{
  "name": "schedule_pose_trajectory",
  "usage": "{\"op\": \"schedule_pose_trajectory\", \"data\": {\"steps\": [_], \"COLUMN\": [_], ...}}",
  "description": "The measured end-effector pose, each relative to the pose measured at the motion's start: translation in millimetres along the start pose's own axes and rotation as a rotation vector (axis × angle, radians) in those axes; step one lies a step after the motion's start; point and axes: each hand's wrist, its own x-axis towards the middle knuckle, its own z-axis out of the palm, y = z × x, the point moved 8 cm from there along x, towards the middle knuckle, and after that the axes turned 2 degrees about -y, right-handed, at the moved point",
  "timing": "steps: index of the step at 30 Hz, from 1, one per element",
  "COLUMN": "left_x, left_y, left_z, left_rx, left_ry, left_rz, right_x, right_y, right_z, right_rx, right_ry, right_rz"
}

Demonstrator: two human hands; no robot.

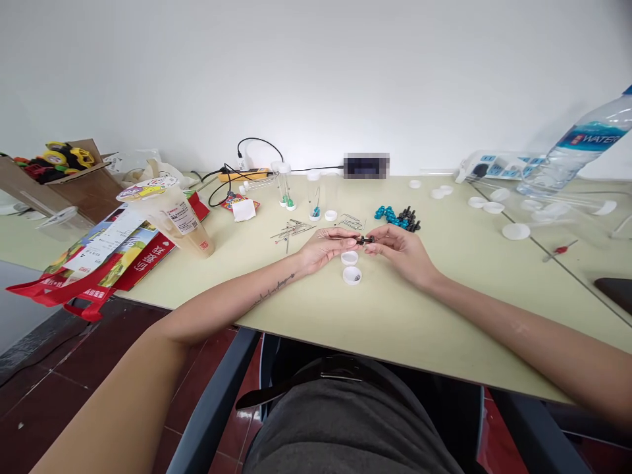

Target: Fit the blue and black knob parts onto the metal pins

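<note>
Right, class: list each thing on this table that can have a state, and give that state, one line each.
Left hand: grip shut on black knob.
Right hand: pinching black knob.
Black knob: held off the table.
White caps: loose, open side up.
Clear tubes: upright, uncapped.
Water bottle: tilted.
Drink cup: tilted, sealed.

White wall [316, 66], pale green table [395, 316]

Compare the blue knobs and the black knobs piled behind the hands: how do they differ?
Colour: the blue knobs are bright turquoise, the black knobs dark.
Place: the blue knobs lie on the left of the pile, the black knobs on the right, nearer the right hand.
In use: a small black piece like the black knobs is pinched between the left hand and right hand; no blue one is held.
Shared: both are small, loose, and touching in one cluster on the table.
</note>
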Motion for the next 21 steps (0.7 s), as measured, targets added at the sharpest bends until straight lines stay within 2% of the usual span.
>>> {"op": "schedule_pose_trajectory", "data": {"steps": [14, 21], "left_x": [1.4, -0.1], "left_y": [-0.6, 0.9], "left_z": [0.7, 0.3], "left_rx": [0.014, -0.011], "left_ry": [-0.036, -0.012], "left_rz": [0.003, 0.002], "right_x": [-0.7, -1.9], "right_y": [-3.2, -5.1], "right_z": [4.3, 1.6], "right_rx": [0.005, -0.047], "right_ry": [-0.05, -0.004], "right_rz": [-0.031, -0.067]}}
